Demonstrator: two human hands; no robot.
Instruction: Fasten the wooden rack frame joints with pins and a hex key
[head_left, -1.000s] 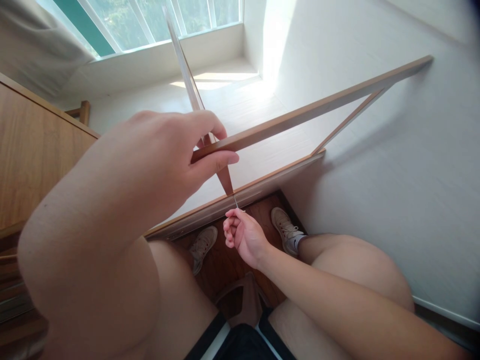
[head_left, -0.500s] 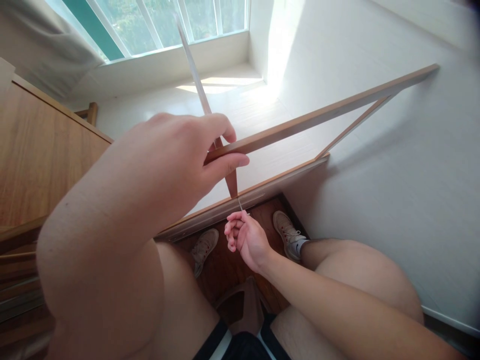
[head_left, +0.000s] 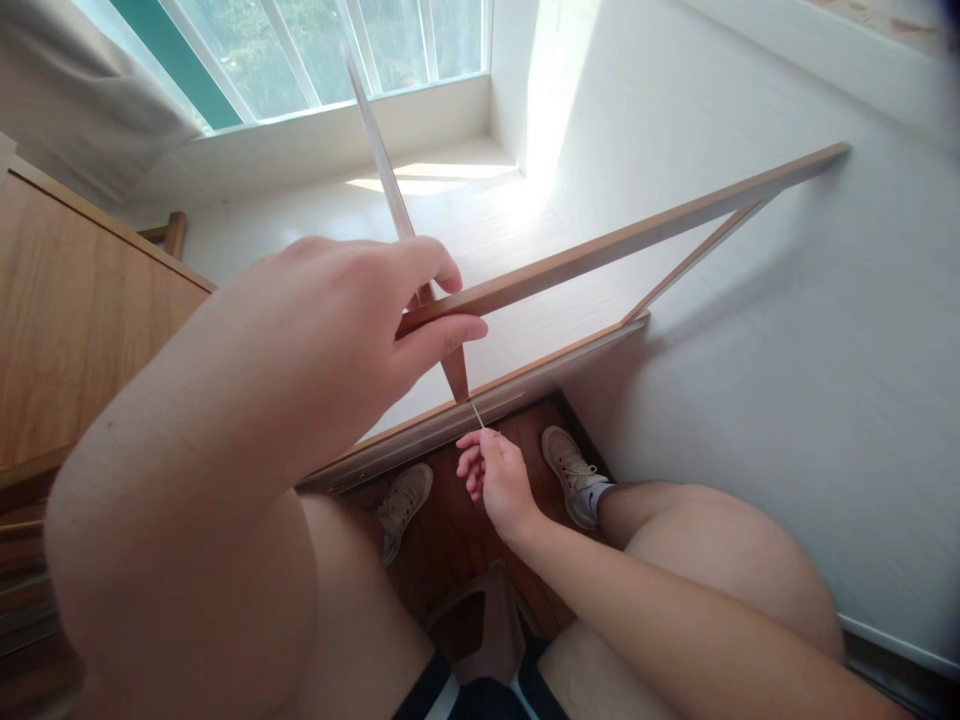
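A wooden frame (head_left: pixel 615 243) of long, narrow bars stands in front of me, reaching towards the wall on the right. My left hand (head_left: pixel 337 310) is closed on its near corner, thumb below the top bar and fingers over it. Under that corner, a short tapered end of wood meets the lower rail (head_left: pixel 555 366). My right hand (head_left: pixel 504 485) pinches a thin metal Allen key (head_left: pixel 477 414), whose tip reaches up to the tapered end. Whether the tip sits in a screw is too small to tell.
A pale wall (head_left: pixel 750 400) rises on the right. A wooden cabinet (head_left: pixel 82 320) stands at the left, below a grey curtain (head_left: pixel 82 100). Behind the frame is a window (head_left: pixel 390 50). Beneath me are a plastic stool (head_left: pixel 491 625) and my shoes (head_left: pixel 566 465).
My right hand has turned a little around the Allen key, its fingers now seen more from the side. The left hand keeps its hold; the whole view has shifted slightly.
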